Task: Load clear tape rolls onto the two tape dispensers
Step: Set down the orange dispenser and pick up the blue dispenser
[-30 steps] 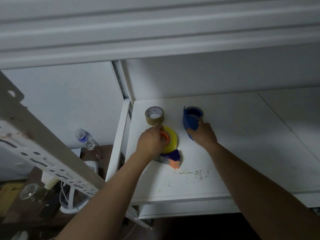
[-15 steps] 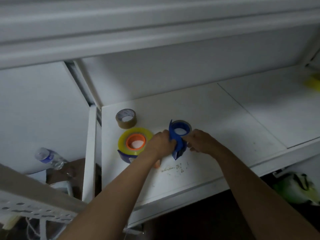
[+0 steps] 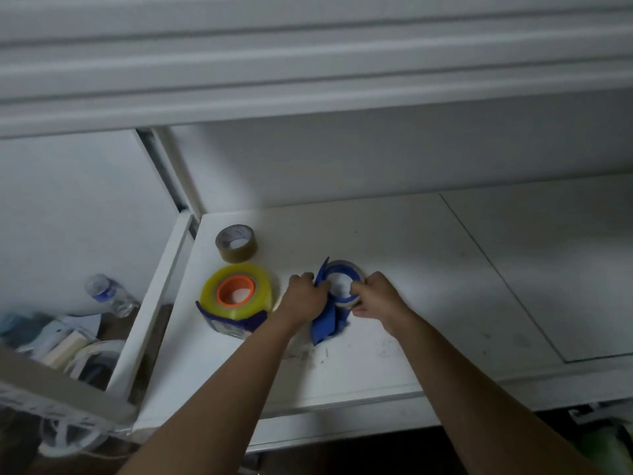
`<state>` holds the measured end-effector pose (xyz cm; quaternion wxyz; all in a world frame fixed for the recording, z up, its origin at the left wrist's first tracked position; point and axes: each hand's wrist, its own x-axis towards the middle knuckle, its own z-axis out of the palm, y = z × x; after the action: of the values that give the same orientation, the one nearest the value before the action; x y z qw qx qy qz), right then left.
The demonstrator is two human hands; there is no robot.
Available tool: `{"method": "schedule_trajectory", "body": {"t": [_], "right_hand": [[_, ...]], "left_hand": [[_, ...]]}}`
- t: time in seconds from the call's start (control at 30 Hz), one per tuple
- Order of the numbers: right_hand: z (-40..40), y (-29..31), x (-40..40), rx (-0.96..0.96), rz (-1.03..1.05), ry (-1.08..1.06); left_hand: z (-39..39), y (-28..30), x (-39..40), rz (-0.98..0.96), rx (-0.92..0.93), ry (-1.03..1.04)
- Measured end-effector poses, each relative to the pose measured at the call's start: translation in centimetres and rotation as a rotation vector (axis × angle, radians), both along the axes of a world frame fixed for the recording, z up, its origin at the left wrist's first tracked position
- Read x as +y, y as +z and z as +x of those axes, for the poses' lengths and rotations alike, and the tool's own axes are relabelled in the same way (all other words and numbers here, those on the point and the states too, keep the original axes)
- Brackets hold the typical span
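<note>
your work surface is a white shelf (image 3: 394, 354), scuffed and marked near its front edge, set under a white overhang with a white back wall behind. your left hand (image 3: 305, 296) grips the blue dispenser (image 3: 325, 320) at its left side, fingers curled round it. your right hand (image 3: 376, 296) pinches the tape roll (image 3: 346, 274) seated on that dispenser. the second dispenser (image 3: 233, 323), loaded with a yellowish roll (image 3: 236, 291) on an orange core, sits just left of your left hand. a brown roll (image 3: 237, 244) lies behind it. left of the shelf, lower down, a plastic bottle (image 3: 108, 294) lies among clutter.
</note>
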<state>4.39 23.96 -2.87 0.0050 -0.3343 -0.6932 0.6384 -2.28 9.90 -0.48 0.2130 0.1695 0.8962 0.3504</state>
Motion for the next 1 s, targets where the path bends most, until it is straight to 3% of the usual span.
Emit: {"method": "schedule_trajectory", "body": {"t": [0.13, 0.27, 0.47, 0.77, 0.9, 1.0], "right_hand": [[2.1, 0.3, 1.8, 0.120, -0.099, 0.101], [3.7, 1.2, 2.9, 0.206, -0.180, 0.185], [4.5, 1.3, 4.6, 0.255, -0.256, 0.143], [4.2, 1.4, 4.4, 0.172, 0.383, 0.389], [4.4, 1.7, 4.1, 0.221, 0.530, 0.397], [4.2, 2.1, 4.2, 0.315, 0.502, 0.401]], "left_hand": [[1.6, 1.0, 0.6, 0.176, -0.072, 0.108], [3.0, 1.7, 1.3, 0.200, -0.042, 0.112], [3.3, 2.1, 2.3, 0.365, -0.157, 0.301], [3.3, 2.9, 3.3, 0.416, 0.001, 0.241], [3.2, 2.9, 3.0, 0.401, -0.060, 0.249], [2.8, 2.5, 2.6, 0.351, -0.127, 0.293]]}}
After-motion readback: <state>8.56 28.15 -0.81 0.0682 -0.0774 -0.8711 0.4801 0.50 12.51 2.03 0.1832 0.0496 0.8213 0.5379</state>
